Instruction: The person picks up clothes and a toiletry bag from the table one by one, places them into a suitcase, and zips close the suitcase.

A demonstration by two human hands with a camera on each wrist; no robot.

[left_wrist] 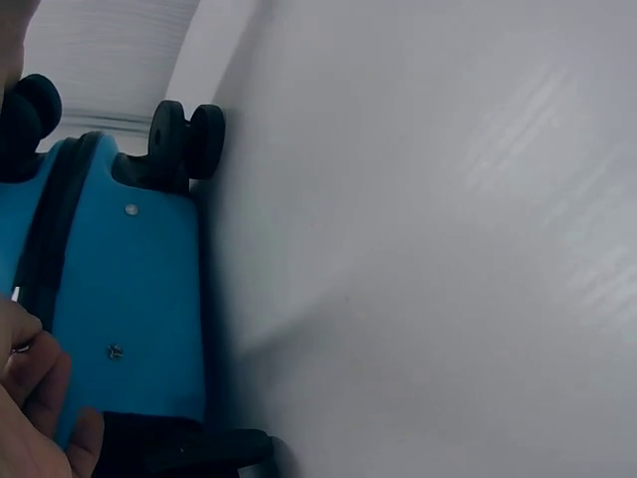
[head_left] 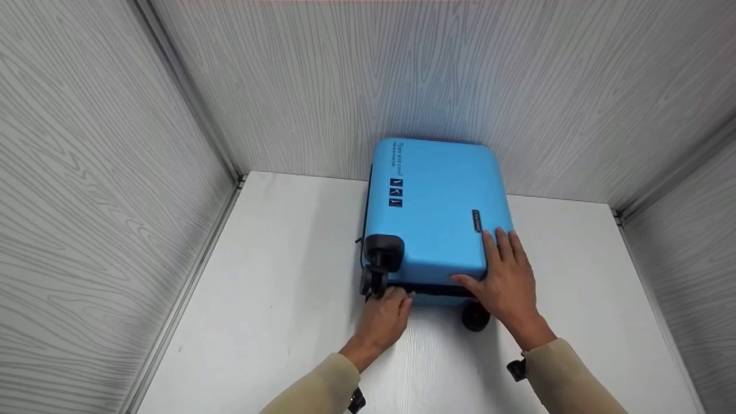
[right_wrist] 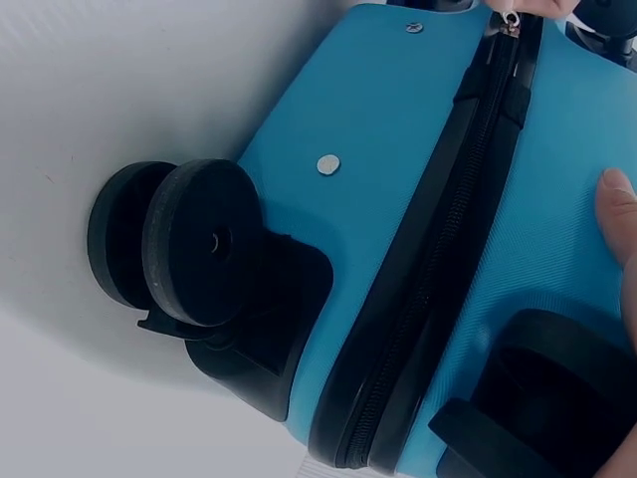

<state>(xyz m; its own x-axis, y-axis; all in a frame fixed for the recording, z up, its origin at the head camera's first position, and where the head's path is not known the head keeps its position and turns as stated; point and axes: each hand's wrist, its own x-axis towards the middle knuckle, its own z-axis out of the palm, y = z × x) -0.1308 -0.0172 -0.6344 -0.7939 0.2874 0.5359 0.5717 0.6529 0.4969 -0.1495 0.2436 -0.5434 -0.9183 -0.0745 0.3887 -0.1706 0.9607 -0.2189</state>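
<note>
A light blue hard-shell suitcase (head_left: 437, 184) lies flat on the white surface, its wheeled end facing me. My left hand (head_left: 383, 319) is at that end, pinching the metal zipper pull (right_wrist: 511, 20) on the black zipper (right_wrist: 438, 239). In the left wrist view, the fingers (left_wrist: 45, 373) are curled around the pull at the frame's edge. My right hand (head_left: 508, 282) rests on the shell's near right corner, fingers extended over the top and thumb along the near edge. A black wheel (head_left: 475, 316) sits below it. Another black wheel (head_left: 374, 280) stands beside the left hand.
The suitcase's far end is close to the wood-grain back wall (head_left: 316, 86). Similar panels rise at the left (head_left: 75, 190) and right (head_left: 690, 241). White tabletop (head_left: 276, 247) surrounds the suitcase on both sides and in front.
</note>
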